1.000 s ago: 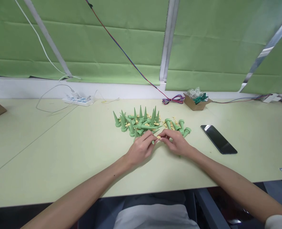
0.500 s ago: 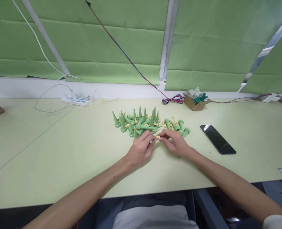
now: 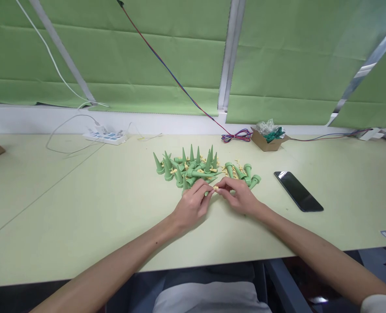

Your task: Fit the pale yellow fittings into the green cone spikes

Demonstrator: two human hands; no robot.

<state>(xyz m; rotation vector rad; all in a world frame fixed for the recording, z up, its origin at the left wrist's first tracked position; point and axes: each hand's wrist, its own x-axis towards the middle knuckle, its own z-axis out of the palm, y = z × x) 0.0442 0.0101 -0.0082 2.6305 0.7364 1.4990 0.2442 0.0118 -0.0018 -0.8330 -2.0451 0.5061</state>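
My left hand (image 3: 192, 202) is closed around a green plastic spike (image 3: 206, 193), of which only a bit shows between the fingers. Fingertips of my right hand (image 3: 240, 194) pinch a small yellow plastic piece (image 3: 216, 188), which lies right against the left fingertips. Whether the two parts are joined I cannot tell. Just beyond my hands is a pile of green cone-shaped spikes (image 3: 199, 173), some upright and some lying down, with yellow pieces among them. A smaller group of green spikes (image 3: 247, 169) and yellow bits lies behind my right hand.
A black phone (image 3: 299, 191) lies to the right on the pale table (image 3: 82, 226). At the back stand a small cardboard box (image 3: 267, 144) with plastic wrap and a white power strip (image 3: 106, 137). Coiled red-blue wire (image 3: 237, 135) lies beside the box.
Both hands stay nearly in place, fingertips still together at the small yellow piece. The pile and the phone have not moved.
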